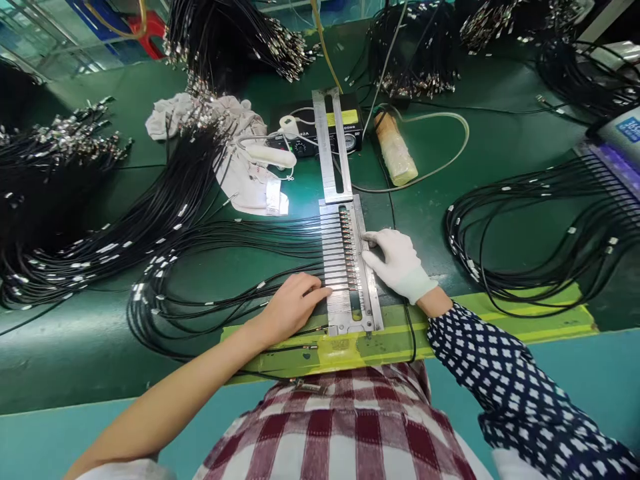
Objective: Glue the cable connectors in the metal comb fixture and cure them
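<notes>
A slotted metal fixture (pixel 337 310) lies on the green bench in front of me. Several black cables run into it from the left, side by side, their metal ends lined up along the slot. My left hand (pixel 290 307) is bare and closed at the fixture's left edge, fingertips around the end of a black cable (pixel 260 299); the exact grip is partly hidden. White-gloved, my right hand (pixel 399 263) has its fingers curled against the metal bar on the fixture's right side. Two loose cable ends lie by the fixture's near end.
A second slotted metal frame (pixel 324 150) leans on a black control box (pixel 305 143) beyond the fixture. Left of it are a white cloth glove (pixel 245 180) and a large cable bundle (pixel 175 173). A taped roll (pixel 395 150) and looped cables (pixel 465 260) lie right.
</notes>
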Demonstrator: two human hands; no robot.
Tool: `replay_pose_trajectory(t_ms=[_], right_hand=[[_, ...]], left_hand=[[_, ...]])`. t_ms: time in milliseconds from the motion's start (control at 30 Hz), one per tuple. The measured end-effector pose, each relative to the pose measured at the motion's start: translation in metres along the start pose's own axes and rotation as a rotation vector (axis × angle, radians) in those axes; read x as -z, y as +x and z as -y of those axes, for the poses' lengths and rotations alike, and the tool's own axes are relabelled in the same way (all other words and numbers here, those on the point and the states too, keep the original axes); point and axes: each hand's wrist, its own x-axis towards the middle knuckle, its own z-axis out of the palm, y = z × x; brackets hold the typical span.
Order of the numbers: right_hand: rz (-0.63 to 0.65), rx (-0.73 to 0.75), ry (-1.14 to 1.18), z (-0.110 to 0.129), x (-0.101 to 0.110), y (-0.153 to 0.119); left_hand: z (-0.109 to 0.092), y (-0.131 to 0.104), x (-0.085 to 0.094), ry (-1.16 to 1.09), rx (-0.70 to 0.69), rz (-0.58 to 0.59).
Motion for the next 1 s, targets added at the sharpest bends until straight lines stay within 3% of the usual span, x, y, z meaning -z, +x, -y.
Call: replay_pose_trajectory(t_ms=[200, 500, 600, 733, 867, 1000], right_hand=[[-0.020, 0.007, 0.009, -0.001, 0.000, -0.001], [-0.054, 0.055, 0.021, -0.004, -0.003, -0.004], [-0.116, 0.059, 0.078, -0.002, 0.000, -0.006], [-0.160, 0.155, 0.257, 0.009, 0.006, -0.011], [-0.076, 0.262, 0.474, 0.026, 0.008, -0.016], [-0.036, 0.244, 0.561, 0.037, 0.009, -0.018]], left_hand=[[0.004, 0.002, 0.007, 0.013, -0.053, 0.061], [0.006, 0.000, 0.005, -0.109, 0.007, 0.102], [0.005, 0.002, 0.016, -0.076, -0.002, 0.036], [-0.001, 0.002, 0.029, -0.011, -0.006, -0.145], [-0.008, -0.001, 0.025, 0.062, -0.029, -0.275], [-0.018, 0.001, 0.020, 0.084, -0.038, -0.291]])
